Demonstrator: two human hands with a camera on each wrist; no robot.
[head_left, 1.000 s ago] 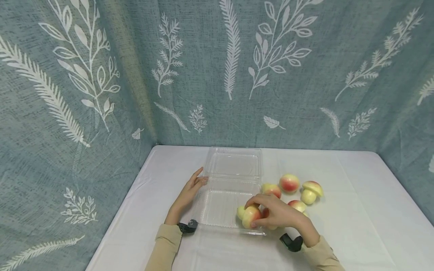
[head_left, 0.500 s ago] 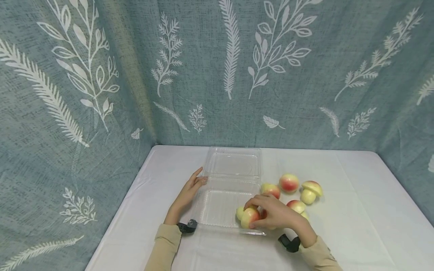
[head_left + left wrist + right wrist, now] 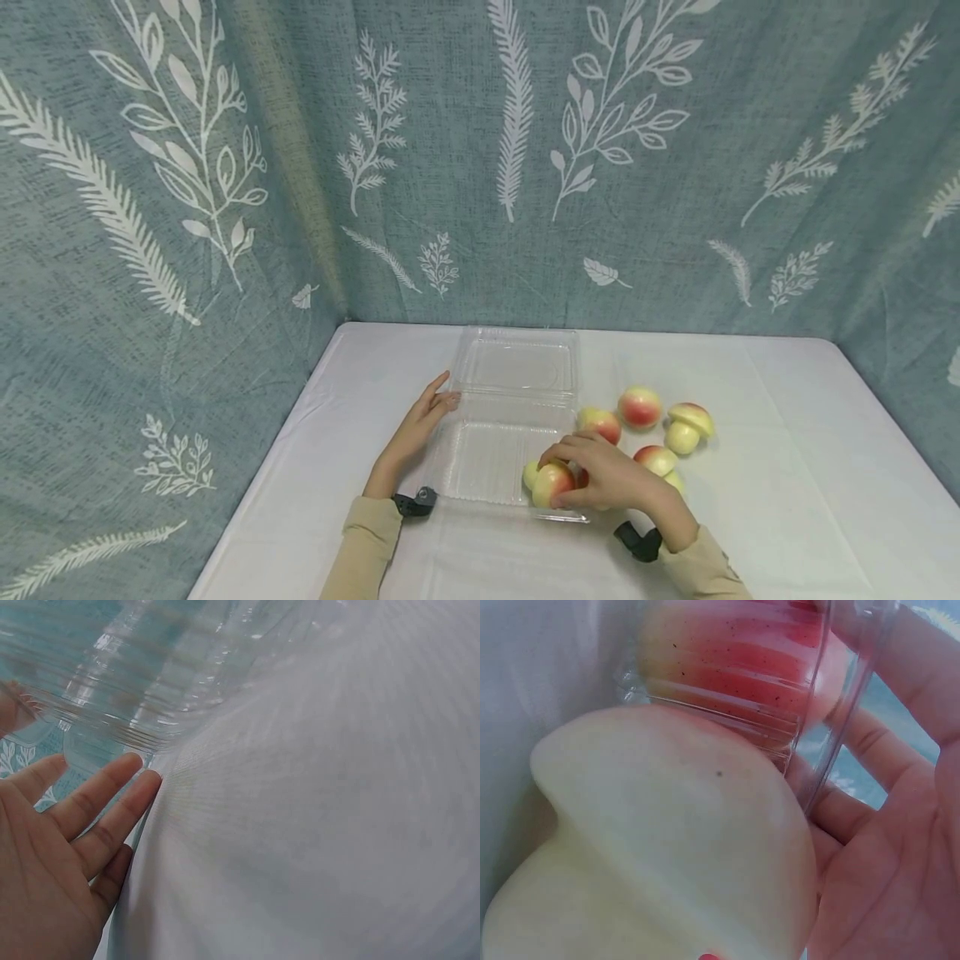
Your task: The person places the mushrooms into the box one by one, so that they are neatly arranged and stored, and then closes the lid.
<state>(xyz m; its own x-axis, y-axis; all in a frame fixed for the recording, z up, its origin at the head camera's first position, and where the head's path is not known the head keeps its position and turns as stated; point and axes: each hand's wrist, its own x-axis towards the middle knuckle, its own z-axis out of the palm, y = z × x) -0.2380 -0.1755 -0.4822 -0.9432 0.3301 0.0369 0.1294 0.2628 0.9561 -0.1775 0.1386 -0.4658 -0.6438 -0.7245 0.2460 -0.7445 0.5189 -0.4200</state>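
A hinged clear plastic container (image 3: 480, 467) lies with its lid folded back on the table. Inside its front right corner sits a toy mushroom (image 3: 553, 485) with a red-yellow cap, which my right hand (image 3: 615, 473) grips between thumb and fingers. Seen through the clear wall in the right wrist view, that mushroom's speckled red cap (image 3: 731, 660) is close to the fingers. Another pale yellow mushroom (image 3: 667, 802) fills the foreground under the palm, outside the wall. My left hand (image 3: 420, 427) rests along the container's left side, fingers extended; its palm (image 3: 45, 862) faces the clear wall.
To the right of the container several more toy mushrooms lie on the white tablecloth (image 3: 765, 467), among them a round red one (image 3: 640, 408) and one showing its stem (image 3: 687, 427). A patterned blue-green curtain (image 3: 465, 167) hangs behind and along the sides.
My right hand and wrist have shifted very slightly left, with the gripped mushroom staying in the container's corner. My left hand has kept its place.
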